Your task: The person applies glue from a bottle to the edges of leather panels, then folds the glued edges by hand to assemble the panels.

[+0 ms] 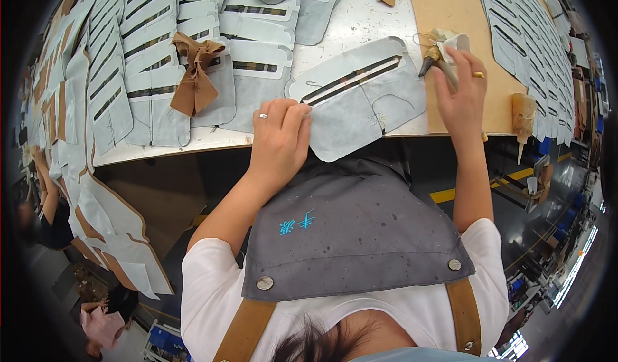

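Note:
In front of me lies a light grey panel (351, 120) with rounded corners and a long slanted slot edged in black, brown showing within. Loose threads trail on it, and its near edge overhangs the table. My left hand (280, 133), fingers curled, grips the panel's left corner by the slot's end. Beyond the panel's right end, my right hand (465, 91) has its thumb and fingers closed around a tool with a dark pointed tip (429, 62) and a greyish handle. Crumpled white cloth (458, 42) touches the tool and fingers. The tool's exact kind is unclear.
Rows of similar grey panels (145, 40) overlap at left, a knotted brown cloth (195, 72) on them. More panels (524, 46) lie far right. A glue-stained bottle (523, 116) sits at the tan board's (473, 8) right edge, nozzle down. Other people appear far left.

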